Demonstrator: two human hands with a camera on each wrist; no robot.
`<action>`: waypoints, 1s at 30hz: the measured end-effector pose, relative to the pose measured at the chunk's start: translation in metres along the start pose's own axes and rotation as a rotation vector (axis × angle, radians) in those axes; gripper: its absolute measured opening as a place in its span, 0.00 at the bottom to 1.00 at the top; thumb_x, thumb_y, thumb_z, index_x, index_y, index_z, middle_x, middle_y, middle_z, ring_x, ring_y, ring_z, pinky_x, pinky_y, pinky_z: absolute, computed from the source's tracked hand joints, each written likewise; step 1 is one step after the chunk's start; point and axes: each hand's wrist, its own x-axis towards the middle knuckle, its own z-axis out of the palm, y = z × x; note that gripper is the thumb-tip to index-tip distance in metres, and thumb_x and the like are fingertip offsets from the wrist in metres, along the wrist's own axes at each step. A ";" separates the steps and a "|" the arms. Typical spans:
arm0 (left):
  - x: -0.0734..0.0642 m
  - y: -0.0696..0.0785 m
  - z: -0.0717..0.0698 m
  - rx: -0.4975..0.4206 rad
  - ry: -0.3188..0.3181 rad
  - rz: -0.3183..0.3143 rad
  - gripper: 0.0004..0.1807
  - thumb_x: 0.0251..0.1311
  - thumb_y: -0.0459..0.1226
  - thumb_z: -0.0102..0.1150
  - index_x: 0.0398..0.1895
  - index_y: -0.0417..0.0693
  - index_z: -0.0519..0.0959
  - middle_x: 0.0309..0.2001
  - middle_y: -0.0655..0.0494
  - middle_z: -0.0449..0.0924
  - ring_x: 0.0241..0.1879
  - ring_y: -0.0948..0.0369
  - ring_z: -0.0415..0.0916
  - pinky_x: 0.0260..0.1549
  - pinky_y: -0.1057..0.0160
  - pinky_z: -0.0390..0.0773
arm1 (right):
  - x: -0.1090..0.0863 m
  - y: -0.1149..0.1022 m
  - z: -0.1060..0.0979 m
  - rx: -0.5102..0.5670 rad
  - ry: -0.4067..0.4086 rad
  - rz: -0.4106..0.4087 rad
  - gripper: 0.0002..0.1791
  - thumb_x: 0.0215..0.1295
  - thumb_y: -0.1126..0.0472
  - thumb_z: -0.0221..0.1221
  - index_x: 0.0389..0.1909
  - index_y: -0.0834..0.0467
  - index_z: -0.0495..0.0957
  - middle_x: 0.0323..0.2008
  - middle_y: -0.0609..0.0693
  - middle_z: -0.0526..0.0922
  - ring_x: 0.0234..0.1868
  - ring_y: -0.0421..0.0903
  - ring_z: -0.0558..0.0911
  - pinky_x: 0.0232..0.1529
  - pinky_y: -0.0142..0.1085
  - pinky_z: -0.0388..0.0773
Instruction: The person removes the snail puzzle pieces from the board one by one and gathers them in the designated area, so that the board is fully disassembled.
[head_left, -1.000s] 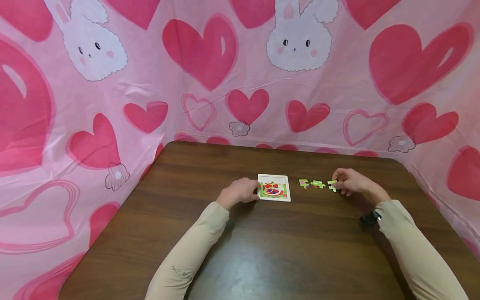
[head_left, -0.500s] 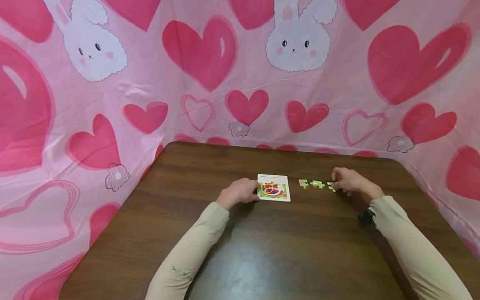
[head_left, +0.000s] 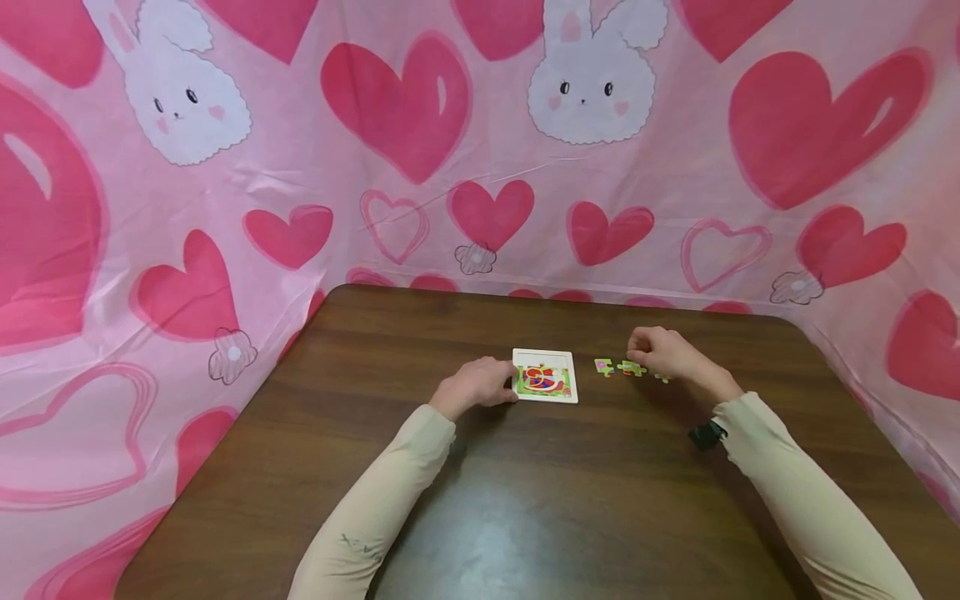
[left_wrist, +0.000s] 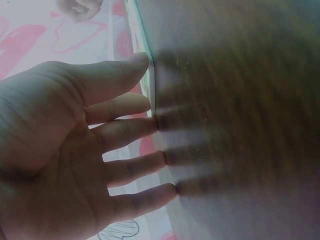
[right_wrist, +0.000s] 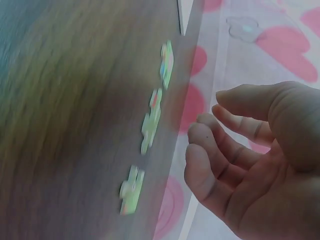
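Note:
A white puzzle tray [head_left: 545, 357] with a bright picture fitted in its lower part lies on the table. My left hand [head_left: 474, 385] rests at its left edge, thumb [left_wrist: 120, 75] and fingertips at the tray's side and the tabletop, fingers extended. To the tray's right is a row of three green jigsaw pieces: one near the tray [head_left: 604, 367], a middle one [right_wrist: 151, 122] and a right one [right_wrist: 132, 190]. My right hand [head_left: 667, 353] is raised over the row, fingers loosely bent and holding nothing; in the head view it partly covers the right piece.
The brown wooden table [head_left: 465, 467] reaches back to a pink cloth backdrop [head_left: 420, 225] printed with hearts and rabbits. A black band [head_left: 707, 434] is on the right wrist.
My right hand has let go of the right jigsaw piece, lifted off it and moved left over the middle piece. My left hand stays at the tray.

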 end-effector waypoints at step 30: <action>0.001 -0.002 0.001 -0.014 0.000 0.008 0.20 0.63 0.49 0.63 0.54 0.52 0.79 0.35 0.57 0.76 0.35 0.58 0.70 0.37 0.61 0.70 | 0.036 -0.083 0.043 0.029 -0.187 -0.131 0.06 0.66 0.59 0.61 0.39 0.57 0.78 0.25 0.50 0.77 0.22 0.42 0.74 0.25 0.34 0.73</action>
